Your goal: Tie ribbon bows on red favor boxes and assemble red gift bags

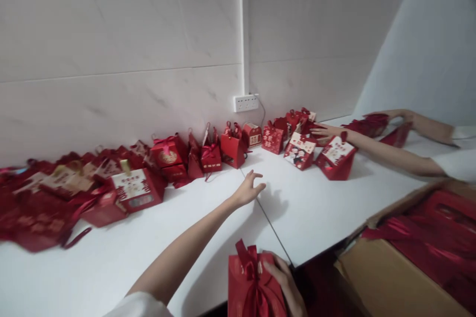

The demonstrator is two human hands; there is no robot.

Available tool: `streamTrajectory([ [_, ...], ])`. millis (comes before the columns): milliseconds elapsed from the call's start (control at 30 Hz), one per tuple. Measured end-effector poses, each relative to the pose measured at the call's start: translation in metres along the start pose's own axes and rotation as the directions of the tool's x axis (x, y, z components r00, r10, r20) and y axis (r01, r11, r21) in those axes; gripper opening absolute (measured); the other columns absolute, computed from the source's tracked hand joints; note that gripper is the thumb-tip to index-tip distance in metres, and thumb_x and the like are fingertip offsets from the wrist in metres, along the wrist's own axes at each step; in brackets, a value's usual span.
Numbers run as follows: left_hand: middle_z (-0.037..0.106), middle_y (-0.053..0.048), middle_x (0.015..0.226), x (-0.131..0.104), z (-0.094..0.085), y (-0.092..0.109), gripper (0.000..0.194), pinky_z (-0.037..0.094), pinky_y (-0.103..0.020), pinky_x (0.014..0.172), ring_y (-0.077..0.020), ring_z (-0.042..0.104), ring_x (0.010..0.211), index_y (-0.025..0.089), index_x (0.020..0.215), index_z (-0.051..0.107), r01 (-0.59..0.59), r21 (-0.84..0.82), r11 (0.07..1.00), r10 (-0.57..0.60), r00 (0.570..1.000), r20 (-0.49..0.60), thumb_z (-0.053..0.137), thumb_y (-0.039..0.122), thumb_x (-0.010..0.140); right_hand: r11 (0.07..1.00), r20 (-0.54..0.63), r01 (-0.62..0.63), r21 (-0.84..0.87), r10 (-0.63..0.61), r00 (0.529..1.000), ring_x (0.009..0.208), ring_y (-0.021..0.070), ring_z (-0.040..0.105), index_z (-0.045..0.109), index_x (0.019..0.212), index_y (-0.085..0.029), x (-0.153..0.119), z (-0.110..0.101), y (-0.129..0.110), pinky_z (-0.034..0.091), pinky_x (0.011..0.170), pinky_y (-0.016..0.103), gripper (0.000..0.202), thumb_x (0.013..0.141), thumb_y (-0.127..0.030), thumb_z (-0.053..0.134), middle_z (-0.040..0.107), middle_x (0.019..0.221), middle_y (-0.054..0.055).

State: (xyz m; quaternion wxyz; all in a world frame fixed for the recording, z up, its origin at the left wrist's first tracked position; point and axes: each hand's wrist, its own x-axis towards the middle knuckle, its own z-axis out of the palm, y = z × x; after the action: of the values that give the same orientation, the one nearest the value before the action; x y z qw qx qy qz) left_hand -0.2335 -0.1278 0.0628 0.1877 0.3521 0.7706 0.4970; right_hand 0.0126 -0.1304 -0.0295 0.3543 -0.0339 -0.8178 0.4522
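Observation:
My left hand (250,189) reaches out over the white table with its fingers apart and nothing in them. Just beyond it stand small red gift boxes, the nearest being a plain red box (232,150) and a red box with a bow (211,157). Low in the view, my right hand (284,277) grips the right side of a red gift box (255,285) tied with a dark red ribbon. This box is at the table's front edge, its lower part cut off by the frame.
Many red gift boxes and bags (74,183) crowd the table's left side. At right, a co-worker's hand (327,132) touches boxes near a white-fronted gift box (336,157). An open cardboard carton (394,272) with red bags stands front right. A power socket (246,103) is on the wall.

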Motion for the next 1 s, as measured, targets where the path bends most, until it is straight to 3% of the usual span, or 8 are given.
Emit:
streamTrajectory([
  [133,0.049,-0.017,0.135,-0.070,-0.037,-0.046,0.026,0.025,-0.047,0.112,-0.0311,0.037,0.134,0.017,0.095,0.064,0.080,0.007,0.997,-0.079,0.991,-0.106,0.065,0.031,0.074,0.999,0.119,0.020,0.029,-0.024,0.993,0.121,0.0325,0.053,0.047,0.134,-0.028,0.000,0.011,-0.003,0.052,0.091,0.041,0.048,0.091,-0.049,0.041,0.050,0.135,0.013],
  [233,0.053,-0.016,0.130,-0.139,-0.066,-0.069,0.022,0.030,-0.047,0.110,-0.0297,0.045,0.127,0.018,0.091,0.064,0.133,-0.009,0.991,-0.132,0.968,-0.216,0.061,0.035,0.077,0.996,0.185,0.084,0.028,-0.088,0.979,0.121,0.0388,0.051,0.043,0.136,-0.025,0.002,0.023,-0.004,0.052,0.091,0.046,0.072,0.075,-0.058,0.062,0.046,0.138,0.016],
  [400,0.063,-0.012,0.115,-0.252,-0.096,-0.083,0.026,0.039,-0.044,0.103,-0.0266,0.055,0.115,0.019,0.089,0.063,0.211,-0.119,0.970,-0.240,0.898,-0.368,0.048,0.040,0.085,0.968,0.257,0.248,0.039,-0.250,0.933,0.121,0.0391,0.051,0.034,0.141,-0.022,0.016,0.056,-0.009,0.054,0.088,0.046,0.088,0.068,-0.056,0.070,0.047,0.135,0.018],
  [533,0.063,-0.008,0.117,-0.311,-0.097,-0.086,0.032,0.036,-0.043,0.106,-0.0255,0.053,0.117,0.021,0.099,0.062,0.259,-0.287,0.922,-0.366,0.824,-0.432,0.047,0.047,0.087,0.967,0.324,0.244,0.073,-0.254,0.911,0.123,0.0387,0.048,0.029,0.141,-0.022,0.032,0.095,-0.023,0.052,0.090,0.050,0.090,0.069,-0.057,0.069,0.045,0.136,0.018],
  [633,0.055,-0.009,0.129,-0.330,-0.093,-0.091,0.039,0.034,-0.042,0.109,-0.0243,0.048,0.124,0.022,0.116,0.054,0.174,-0.380,0.908,-0.350,0.814,-0.464,0.045,0.049,0.088,0.977,0.432,0.190,0.092,-0.211,0.877,0.127,0.0352,0.045,0.022,0.144,-0.025,0.044,0.119,-0.040,0.048,0.096,0.050,0.087,0.075,-0.048,0.068,0.040,0.141,0.017],
  [767,0.040,-0.012,0.143,-0.328,-0.095,-0.094,0.052,0.034,-0.042,0.109,-0.0250,0.038,0.133,0.022,0.130,0.039,0.024,-0.429,0.903,-0.294,0.763,-0.576,0.047,0.050,0.087,0.977,0.487,0.179,0.112,-0.211,0.848,0.134,0.0345,0.035,0.021,0.145,-0.025,0.050,0.133,-0.064,0.043,0.102,0.051,0.082,0.078,-0.041,0.066,0.029,0.147,0.016],
  [833,0.038,-0.013,0.144,-0.320,-0.099,-0.091,0.054,0.034,-0.042,0.108,-0.0253,0.035,0.134,0.022,0.131,0.038,-0.008,-0.422,0.907,-0.274,0.750,-0.602,0.047,0.051,0.087,0.978,0.450,0.170,0.119,-0.205,0.869,0.134,0.0352,0.034,0.022,0.144,-0.024,0.049,0.135,-0.072,0.042,0.102,0.053,0.080,0.078,-0.042,0.065,0.031,0.144,0.017],
  [1000,0.045,-0.012,0.138,-0.307,-0.105,-0.078,0.055,0.038,-0.037,0.102,-0.0239,0.044,0.126,0.021,0.131,0.039,-0.021,-0.370,0.929,-0.202,0.810,-0.551,0.049,0.051,0.085,0.996,0.343,0.013,0.088,-0.042,0.938,0.124,0.0297,0.047,0.028,0.138,-0.025,0.046,0.128,-0.077,0.050,0.094,0.049,0.064,0.083,-0.036,0.059,0.038,0.138,0.016],
])
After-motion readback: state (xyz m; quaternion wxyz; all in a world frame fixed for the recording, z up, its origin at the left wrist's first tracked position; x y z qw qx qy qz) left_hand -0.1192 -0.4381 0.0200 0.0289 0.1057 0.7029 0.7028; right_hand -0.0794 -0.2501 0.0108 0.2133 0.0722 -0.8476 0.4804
